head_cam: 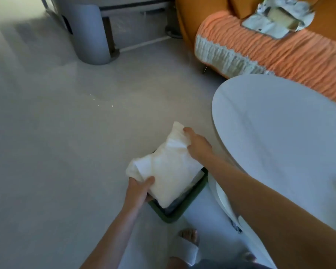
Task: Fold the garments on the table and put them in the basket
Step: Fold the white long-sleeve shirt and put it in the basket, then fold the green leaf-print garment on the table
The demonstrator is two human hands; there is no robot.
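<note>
Garment [167, 167], white, folded into thick pad, held over mouth of green basket [184, 207] on floor, just beside round white table [279, 133]. I see left hand [139, 191] gripping near corner, thumb on top, fingers curled under. Right hand [199, 145] grips far edge, fingers closed round cloth. I cannot tell whether garment touches basket rim. Foot in white slipper [188, 247] near basket. Orange sofa [260, 53] beyond table, pale crumpled clothing [264, 24] lying on it.
</note>
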